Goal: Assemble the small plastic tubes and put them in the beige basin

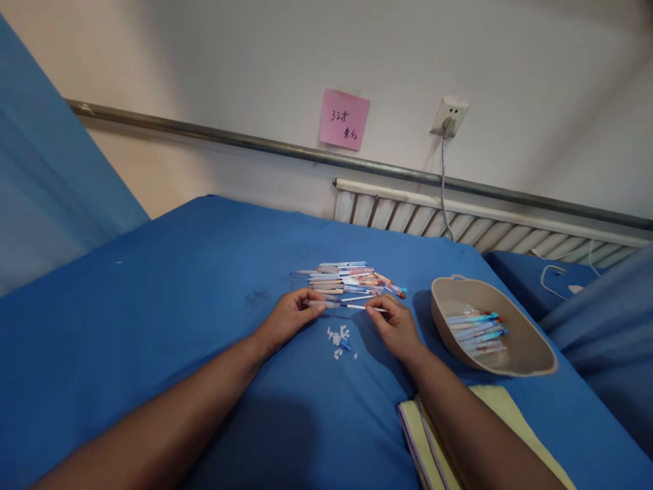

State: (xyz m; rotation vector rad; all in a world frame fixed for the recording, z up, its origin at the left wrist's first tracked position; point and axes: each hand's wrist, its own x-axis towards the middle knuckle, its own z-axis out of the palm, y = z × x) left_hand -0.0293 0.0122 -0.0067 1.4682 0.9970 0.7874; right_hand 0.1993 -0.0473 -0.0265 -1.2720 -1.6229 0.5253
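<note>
My left hand (297, 309) is closed on a pen barrel (329, 304), pale and see-through, its open end facing right. Between the fingertips of my right hand (394, 323) is a thin white pen refill (356, 307) with a dark tip, pointing left at the barrel. The tip lies at the barrel's end; how far it goes in, I cannot tell. Just beyond both hands lies a pile of pens and pen parts (337, 275) in pale, blue and orange colours. Nearer to me, small white bits (337, 337) are scattered around a small blue piece (345, 345).
On the right, a beige basin (535, 344) holds several pens (479, 330). A folded yellow cloth (497, 401) lies under my right forearm. The surface is a blue sheet (153, 286). Behind it are a radiator (398, 214), a metal rail (229, 139) and a plugged socket (449, 114).
</note>
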